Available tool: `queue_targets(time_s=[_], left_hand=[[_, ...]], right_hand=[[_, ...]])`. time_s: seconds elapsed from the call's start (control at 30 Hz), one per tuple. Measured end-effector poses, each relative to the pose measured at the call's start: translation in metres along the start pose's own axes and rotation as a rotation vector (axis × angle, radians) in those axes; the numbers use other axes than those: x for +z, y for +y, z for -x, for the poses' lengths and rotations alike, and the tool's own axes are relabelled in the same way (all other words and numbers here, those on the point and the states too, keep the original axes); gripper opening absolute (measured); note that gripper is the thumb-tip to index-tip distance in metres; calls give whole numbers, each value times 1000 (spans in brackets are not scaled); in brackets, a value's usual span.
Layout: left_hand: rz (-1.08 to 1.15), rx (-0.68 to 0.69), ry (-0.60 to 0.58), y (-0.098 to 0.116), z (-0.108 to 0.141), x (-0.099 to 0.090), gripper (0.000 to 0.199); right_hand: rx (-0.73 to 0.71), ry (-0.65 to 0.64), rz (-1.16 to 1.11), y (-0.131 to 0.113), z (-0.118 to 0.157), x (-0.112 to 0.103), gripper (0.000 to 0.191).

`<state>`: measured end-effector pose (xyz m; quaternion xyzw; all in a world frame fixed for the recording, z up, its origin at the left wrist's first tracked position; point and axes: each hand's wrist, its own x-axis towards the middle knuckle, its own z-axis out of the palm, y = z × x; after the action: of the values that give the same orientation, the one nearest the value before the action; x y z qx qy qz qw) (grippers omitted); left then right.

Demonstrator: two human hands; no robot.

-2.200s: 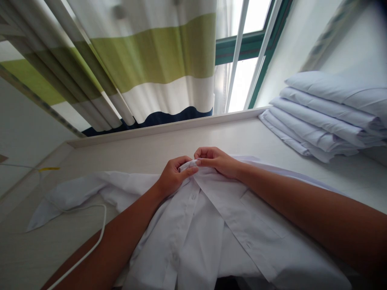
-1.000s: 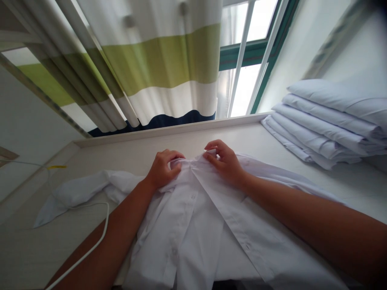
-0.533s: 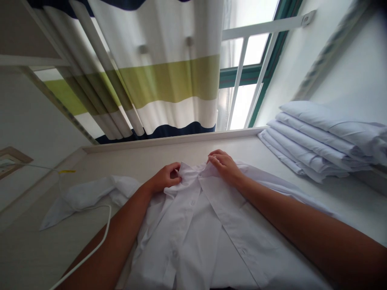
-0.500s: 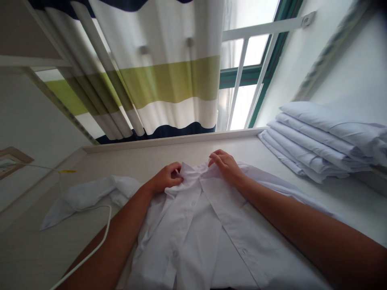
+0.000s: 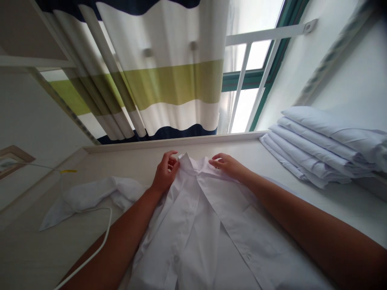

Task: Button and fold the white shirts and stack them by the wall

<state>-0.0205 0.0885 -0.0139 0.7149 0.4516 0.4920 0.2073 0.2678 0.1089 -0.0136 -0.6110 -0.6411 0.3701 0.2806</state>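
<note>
Pinching white shirt (image 5: 208,229) at collar (image 5: 188,164), hands (image 5: 165,173) (image 5: 226,164) apart, collar end toward curtain (image 5: 175,84), long axis pointing away

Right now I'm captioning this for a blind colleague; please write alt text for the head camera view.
A person's left hand and right hand touch either side of the collar of a white shirt lying front up on a pale surface. A stack of folded white fabric sits at the right; a striped curtain hangs by a barred window.
</note>
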Motion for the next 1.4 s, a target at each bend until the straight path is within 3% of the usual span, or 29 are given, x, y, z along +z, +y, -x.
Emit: queue_targets(time_s=[0.07,0.13,0.23,0.37,0.5,0.57,0.63,0.73,0.83,1.0,1.23,1.4], left_hand=[[101,-145,-82,-2,1,3,31],[146,-250,-83,-5,0,4,37],[117,-312,-141,-6,-2,2,33],[106,-266,-372,-3,-4,-3,29],[-34,-146,-445,0,-2,-7,20],[-94,-89,-462,1,-1,-8,15],[-115,-18,-447,2,-1,-8,13],[-134,143,-371,6,-1,-9,10],[-171,275,-323,12,-1,-10,8],[-247,358,-328,17,2,-8,9],[-297,401,-335,17,3,-7,12],[-294,421,-357,19,5,-6,13]], right_hand=[[42,-12,-66,-1,0,-1,52],[45,-30,-143,-1,1,-1,52],[-70,-5,-162,-3,3,2,46],[-304,120,29,-1,4,7,34],[-496,42,241,10,1,10,64],[-520,2,374,15,-1,10,65],[-499,6,394,15,-2,10,49],[-397,87,184,10,-2,8,22],[-309,133,-2,2,0,2,10],[-177,64,-277,-8,2,-3,28],[-18,-41,-738,-11,5,-4,31],[90,-152,-882,-16,6,-14,40]])
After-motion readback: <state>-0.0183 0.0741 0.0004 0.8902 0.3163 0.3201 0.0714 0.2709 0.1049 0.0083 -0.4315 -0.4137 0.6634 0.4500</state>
